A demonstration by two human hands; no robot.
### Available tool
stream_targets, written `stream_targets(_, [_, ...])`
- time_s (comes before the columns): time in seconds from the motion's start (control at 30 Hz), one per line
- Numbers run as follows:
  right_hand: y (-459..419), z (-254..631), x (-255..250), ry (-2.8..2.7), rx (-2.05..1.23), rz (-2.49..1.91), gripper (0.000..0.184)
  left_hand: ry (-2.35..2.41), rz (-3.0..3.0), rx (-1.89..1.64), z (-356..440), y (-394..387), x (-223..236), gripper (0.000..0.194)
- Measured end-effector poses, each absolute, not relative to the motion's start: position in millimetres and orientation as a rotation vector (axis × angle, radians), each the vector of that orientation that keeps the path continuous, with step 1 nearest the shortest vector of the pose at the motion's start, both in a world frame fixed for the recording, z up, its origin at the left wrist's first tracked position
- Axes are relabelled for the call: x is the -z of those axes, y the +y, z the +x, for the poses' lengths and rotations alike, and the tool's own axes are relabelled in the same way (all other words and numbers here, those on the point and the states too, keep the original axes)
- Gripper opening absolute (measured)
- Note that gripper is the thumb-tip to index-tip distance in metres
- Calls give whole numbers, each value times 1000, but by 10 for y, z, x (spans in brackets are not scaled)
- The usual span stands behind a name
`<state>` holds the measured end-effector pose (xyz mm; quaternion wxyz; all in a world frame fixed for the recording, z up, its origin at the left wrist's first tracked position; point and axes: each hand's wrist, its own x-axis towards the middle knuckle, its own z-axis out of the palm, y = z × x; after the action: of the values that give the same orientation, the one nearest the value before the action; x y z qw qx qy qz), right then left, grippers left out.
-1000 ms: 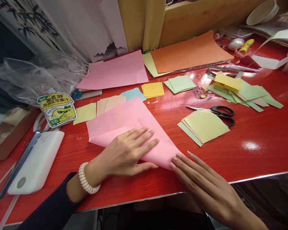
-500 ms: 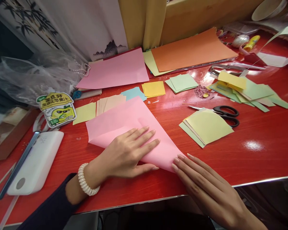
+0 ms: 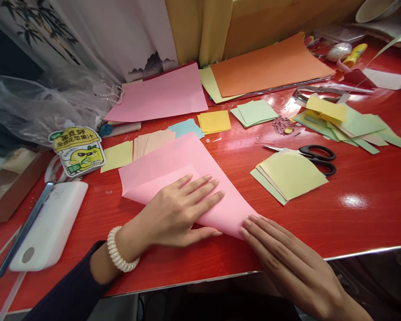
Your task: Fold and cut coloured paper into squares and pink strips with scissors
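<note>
A sheet of pink paper (image 3: 217, 178), folded over on itself, lies on the red table before me. Its left end lifts slightly in a loose curve, and its right end narrows to a corner. My left hand (image 3: 182, 211) rests flat on the paper's lower middle, fingers spread. At the right corner, the stretched fingertips of my right hand (image 3: 287, 258) press on the paper, held close side by side. A stack of pale green and yellow paper squares (image 3: 294, 176) lies beyond my right hand, partly covering black-handled scissors (image 3: 317, 154).
Across the back are a large pink sheet (image 3: 163, 96) and an orange sheet stack (image 3: 267, 67). Yellow squares (image 3: 214, 121), green squares (image 3: 254, 112) and paper offcuts (image 3: 354, 125) lie nearer. A white power bank (image 3: 53, 227) sits at left; the table's front edge (image 3: 187, 284) is close.
Both hands stay in nearly the same place on the pink paper, with only a very slight shift of the right fingertips. The view has moved a little.
</note>
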<state>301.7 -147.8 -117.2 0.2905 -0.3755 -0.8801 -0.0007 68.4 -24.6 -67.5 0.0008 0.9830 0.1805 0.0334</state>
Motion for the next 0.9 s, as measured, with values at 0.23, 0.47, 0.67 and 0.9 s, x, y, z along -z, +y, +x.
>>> stream_targets(0.23, [-1486, 3004, 1166, -2333, -13, -991, 46, 564, 3088, -97, 679, -238, 677, 63])
stream_targets(0.47, [-1487, 3006, 1201, -2352, -1, -993, 47, 559, 3094, -79, 687, -227, 686, 62])
stream_targets(0.67, [-1479, 3012, 1206, -2343, 28, -987, 49, 552, 3087, -100, 691, -231, 685, 62])
stream_targets(0.9, [-1478, 3011, 1203, -2334, 29, -1003, 43, 556, 3055, -116, 687, -241, 681, 61])
